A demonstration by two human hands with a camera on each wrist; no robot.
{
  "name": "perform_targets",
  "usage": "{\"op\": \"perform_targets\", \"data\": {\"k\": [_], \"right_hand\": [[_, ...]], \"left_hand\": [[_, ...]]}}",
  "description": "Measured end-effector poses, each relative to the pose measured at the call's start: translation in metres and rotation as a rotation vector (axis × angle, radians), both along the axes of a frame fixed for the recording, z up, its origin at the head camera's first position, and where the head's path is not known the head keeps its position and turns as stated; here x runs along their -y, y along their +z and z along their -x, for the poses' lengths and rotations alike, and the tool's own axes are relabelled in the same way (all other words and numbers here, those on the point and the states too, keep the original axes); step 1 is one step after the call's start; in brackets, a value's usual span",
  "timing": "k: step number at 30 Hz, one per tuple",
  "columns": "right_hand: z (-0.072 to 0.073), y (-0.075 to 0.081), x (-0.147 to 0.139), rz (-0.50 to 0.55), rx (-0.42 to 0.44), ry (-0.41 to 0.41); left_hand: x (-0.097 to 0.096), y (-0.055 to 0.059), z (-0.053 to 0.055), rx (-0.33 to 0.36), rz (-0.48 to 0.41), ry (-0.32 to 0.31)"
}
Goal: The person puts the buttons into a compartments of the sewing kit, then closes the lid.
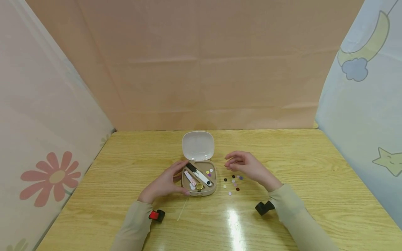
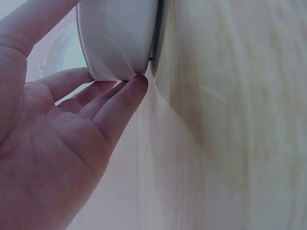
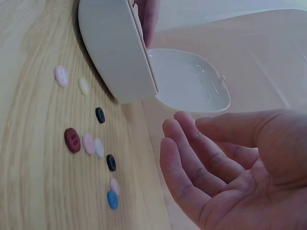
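Observation:
A beige sewing box stands on the table with its white lid raised at the back. My left hand holds the box at its left side, thumb near the front corner and fingers towards the back; the left wrist view shows the fingertips against its wall. Inside lie a black-and-white cutting tool, a pink-and-white strip, a gold ring and a few buttons. My right hand hovers right of the box, fingers loosely bent, nothing visible in it.
Several loose buttons lie on the wooden table right of the box, among them a dark red button and a blue button. A thin pale strip lies in front of the box. Patterned sheets stand at both sides.

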State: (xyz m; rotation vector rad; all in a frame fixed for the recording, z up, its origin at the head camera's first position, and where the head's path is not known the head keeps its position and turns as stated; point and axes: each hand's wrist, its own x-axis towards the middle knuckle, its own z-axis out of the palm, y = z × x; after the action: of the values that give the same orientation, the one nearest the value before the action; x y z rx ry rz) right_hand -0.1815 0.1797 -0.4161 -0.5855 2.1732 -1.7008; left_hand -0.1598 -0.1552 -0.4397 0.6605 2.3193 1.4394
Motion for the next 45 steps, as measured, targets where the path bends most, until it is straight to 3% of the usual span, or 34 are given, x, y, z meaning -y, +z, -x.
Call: {"op": "perform_targets", "data": {"k": [24,45], "right_hand": [[-0.007,-0.016,-0.035,-0.122,-0.036,-0.051],[-0.010,-0.024,-0.044,-0.140,-0.051,-0.031]], "left_hand": [[-0.001,0.001,0.000,-0.006,-0.014,-0.005],[-0.002,0.001,-0.001,-0.001,0.010,0.006]]}}
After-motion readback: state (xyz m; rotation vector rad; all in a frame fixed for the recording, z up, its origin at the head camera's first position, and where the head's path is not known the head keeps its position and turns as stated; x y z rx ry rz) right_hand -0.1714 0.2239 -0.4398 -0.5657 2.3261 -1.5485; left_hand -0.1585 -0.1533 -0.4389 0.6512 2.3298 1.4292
